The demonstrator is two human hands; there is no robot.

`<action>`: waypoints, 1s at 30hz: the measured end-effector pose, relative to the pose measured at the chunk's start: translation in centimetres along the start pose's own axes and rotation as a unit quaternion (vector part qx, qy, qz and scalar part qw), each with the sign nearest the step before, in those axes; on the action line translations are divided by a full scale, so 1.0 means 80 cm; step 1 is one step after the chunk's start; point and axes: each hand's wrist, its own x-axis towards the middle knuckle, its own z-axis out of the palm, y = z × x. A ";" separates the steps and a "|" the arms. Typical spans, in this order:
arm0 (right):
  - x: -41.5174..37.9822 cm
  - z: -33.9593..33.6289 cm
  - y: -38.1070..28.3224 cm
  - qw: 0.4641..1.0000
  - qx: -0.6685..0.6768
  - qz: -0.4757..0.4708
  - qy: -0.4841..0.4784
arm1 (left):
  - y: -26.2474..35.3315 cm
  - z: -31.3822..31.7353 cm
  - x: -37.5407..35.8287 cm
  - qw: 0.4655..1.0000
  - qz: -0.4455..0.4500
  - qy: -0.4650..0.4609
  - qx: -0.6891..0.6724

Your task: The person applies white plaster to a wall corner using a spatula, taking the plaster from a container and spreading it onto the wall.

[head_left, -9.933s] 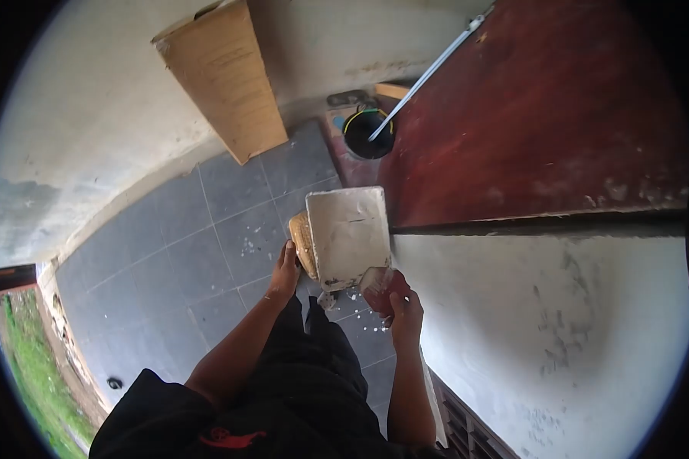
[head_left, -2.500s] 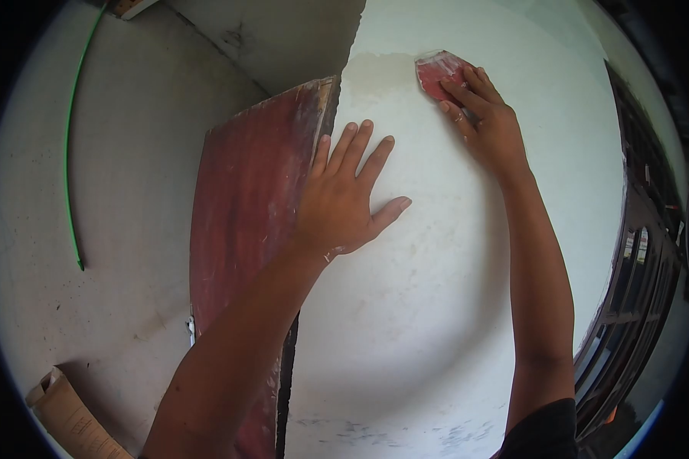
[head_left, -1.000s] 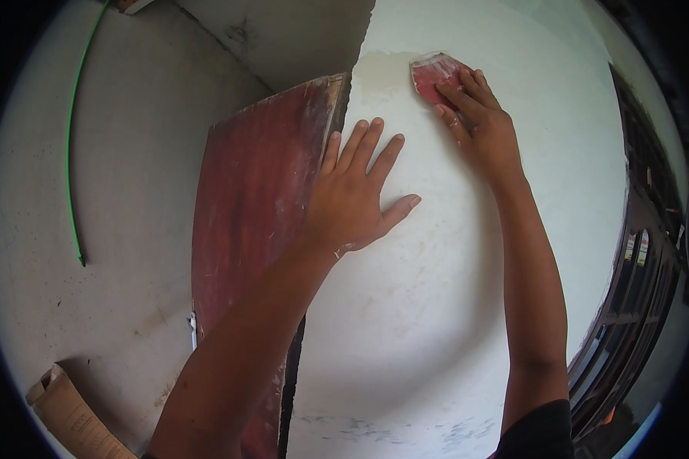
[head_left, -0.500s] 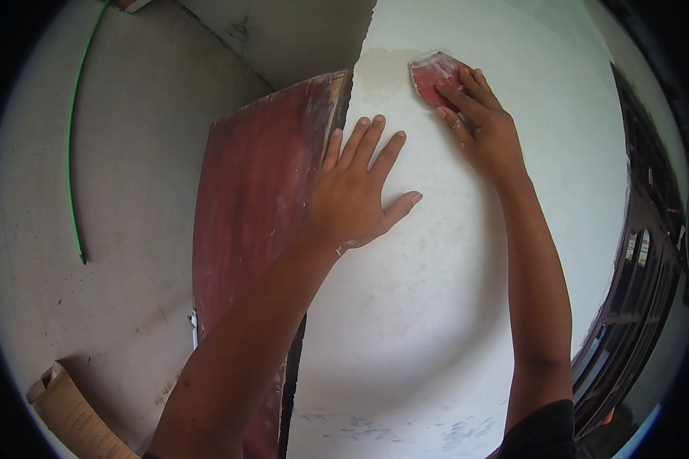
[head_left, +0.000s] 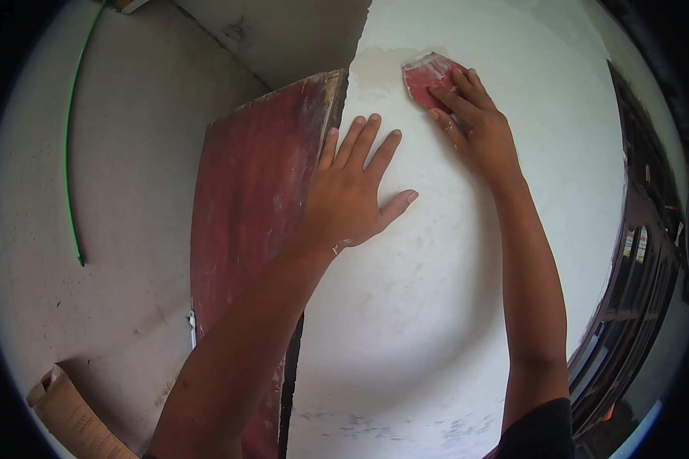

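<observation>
My right hand (head_left: 478, 134) presses a dusty red piece of sandpaper (head_left: 427, 76) against the white wall (head_left: 406, 306). Its fingers lie over the right part of the sheet, whose upper edge is caked with white powder. Just left of the sandpaper, a beige patch (head_left: 375, 65) marks the wall. Lower and further left, my left hand (head_left: 352, 183) rests against the wall with its fingers spread, holding nothing. White specks dot its wrist. That hand is beside the edge of a reddish-brown door (head_left: 253, 183).
A green strip (head_left: 69, 153) hangs down the grey wall at left. Below it stands a brown cardboard box (head_left: 76, 417). A dark-framed window with bars (head_left: 635, 291) borders the wall on the right. Dark smudges run along the wall's lower part.
The view has shifted slightly, so the hands and door appear a little further left. My right hand keeps its hold on the sandpaper at about the same wall spot.
</observation>
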 end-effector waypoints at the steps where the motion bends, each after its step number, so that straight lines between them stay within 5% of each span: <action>1: -0.005 0.002 0.001 0.999 0.006 0.021 -0.023 | 0.001 0.000 0.000 1.000 0.000 0.000 -0.001; 6: -0.042 -0.031 0.006 0.995 0.046 0.073 -0.056 | 0.000 0.002 -0.001 1.000 0.001 0.001 0.005; 10: -0.039 -0.055 0.016 0.998 -0.043 -0.026 0.041 | 0.000 0.001 0.000 1.000 0.001 -0.001 0.008; 12: -0.016 -0.059 0.021 0.983 0.070 0.033 0.169 | -0.001 0.003 0.000 1.000 0.003 0.000 0.011; 14: 0.014 -0.066 0.019 0.953 0.128 0.197 0.190 | -0.001 0.004 -0.001 1.000 0.004 0.000 0.014; 15: 0.032 -0.065 0.014 0.932 0.208 0.203 0.218 | -0.001 0.004 0.000 1.000 0.001 0.004 0.016; 18: 0.060 -0.073 0.025 0.825 0.390 0.404 0.070 | -0.001 0.005 0.000 1.000 0.000 0.006 0.018; 21: 0.065 -0.050 0.052 0.760 0.456 0.462 0.034 | 0.000 0.003 -0.001 1.000 0.000 0.001 0.012; 25: 0.067 -0.038 0.064 0.755 0.445 0.481 0.028 | 0.001 0.001 0.000 1.000 -0.002 -0.006 0.006; 27: 0.066 -0.039 0.065 0.844 0.256 0.471 -0.030 | 0.000 0.001 0.000 1.000 -0.002 -0.008 0.008; 30: 0.056 -0.056 0.081 0.869 0.161 0.465 -0.052 | 0.001 0.000 -0.001 1.000 -0.003 -0.012 0.013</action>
